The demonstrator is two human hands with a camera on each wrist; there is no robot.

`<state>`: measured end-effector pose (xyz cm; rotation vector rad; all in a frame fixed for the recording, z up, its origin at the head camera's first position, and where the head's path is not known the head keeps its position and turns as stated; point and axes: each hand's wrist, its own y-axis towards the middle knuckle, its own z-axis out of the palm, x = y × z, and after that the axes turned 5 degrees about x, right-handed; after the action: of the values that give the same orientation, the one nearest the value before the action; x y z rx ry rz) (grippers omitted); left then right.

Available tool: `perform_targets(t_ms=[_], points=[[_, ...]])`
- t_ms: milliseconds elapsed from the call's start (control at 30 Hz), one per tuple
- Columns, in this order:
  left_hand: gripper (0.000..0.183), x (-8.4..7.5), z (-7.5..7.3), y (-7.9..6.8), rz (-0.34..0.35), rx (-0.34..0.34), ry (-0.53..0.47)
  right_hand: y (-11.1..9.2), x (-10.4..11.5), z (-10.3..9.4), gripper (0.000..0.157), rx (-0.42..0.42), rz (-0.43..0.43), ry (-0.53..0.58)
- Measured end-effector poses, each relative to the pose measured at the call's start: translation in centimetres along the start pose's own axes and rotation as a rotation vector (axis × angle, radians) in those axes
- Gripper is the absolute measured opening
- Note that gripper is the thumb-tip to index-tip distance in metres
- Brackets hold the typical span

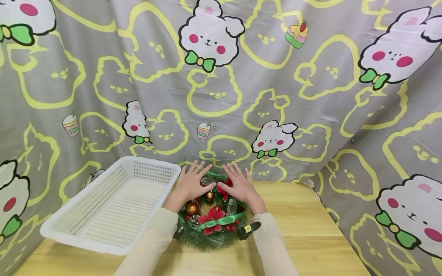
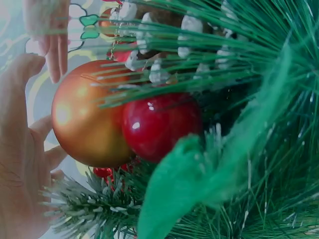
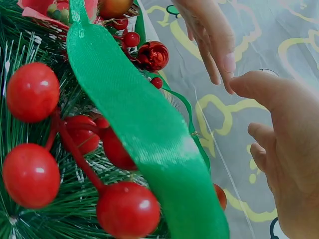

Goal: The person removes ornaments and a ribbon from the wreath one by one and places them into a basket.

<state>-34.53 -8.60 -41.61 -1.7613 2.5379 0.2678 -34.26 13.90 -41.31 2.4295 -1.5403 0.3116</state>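
Observation:
A green Christmas wreath (image 1: 207,242) lies on the table, trimmed with a red flower (image 1: 208,227), gold balls (image 1: 192,208) and a pinecone (image 1: 195,219). Over its far left part, my left hand (image 1: 190,184) is spread, holding nothing. Opposite it my right hand (image 1: 240,186) has its fingers extended and is likewise free. The thumbs point toward each other, tips close together. In the left wrist view a large gold ball (image 2: 87,114) and a shiny red ball (image 2: 160,127) stand near the hand. Green ribbon (image 3: 124,109) and red berries (image 3: 33,92) fill much of the right wrist view.
A white perforated plastic basket (image 1: 86,244) stands on the left, beside my left forearm. Wooden tabletop (image 1: 310,226) extends to the right of the wreath. Behind hangs a grey patterned curtain (image 1: 165,96). A black wrist camera (image 1: 246,231) sits by my right sleeve.

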Motion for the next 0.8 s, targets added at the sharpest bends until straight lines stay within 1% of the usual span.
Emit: perform_targets(t_ms=[167,233,400,500,600,700,800], points=[[0.081,-0.1,-0.2,-0.1,0.004,0.02,-0.009,0.1,0.0,-0.1,0.079,-0.007,-0.024,0.008],[0.081,-0.2,-0.3,-0.1,0.011,0.026,-0.014,0.1,0.0,-0.1,0.079,0.0,-0.02,0.006],[0.081,0.1,-0.2,-0.2,0.031,0.02,-0.018,-0.1,-0.1,-0.2,0.077,0.025,-0.034,0.034],[0.08,0.4,-0.2,-0.4,0.035,0.009,-0.022,-0.2,-0.2,-0.4,0.076,0.028,-0.072,0.083],[0.079,0.5,-0.6,-0.6,0.037,0.01,-0.049,-0.6,-0.5,-0.7,0.074,0.025,-0.116,0.131],[0.079,0.5,-0.9,-0.8,0.045,0.012,-0.081,-1.1,-1.1,-1.1,0.073,0.033,-0.156,0.153],[0.081,0.3,-1.3,-1.0,0.051,0.012,-0.093,-1.6,-1.8,-1.3,0.071,0.044,-0.197,0.171]])
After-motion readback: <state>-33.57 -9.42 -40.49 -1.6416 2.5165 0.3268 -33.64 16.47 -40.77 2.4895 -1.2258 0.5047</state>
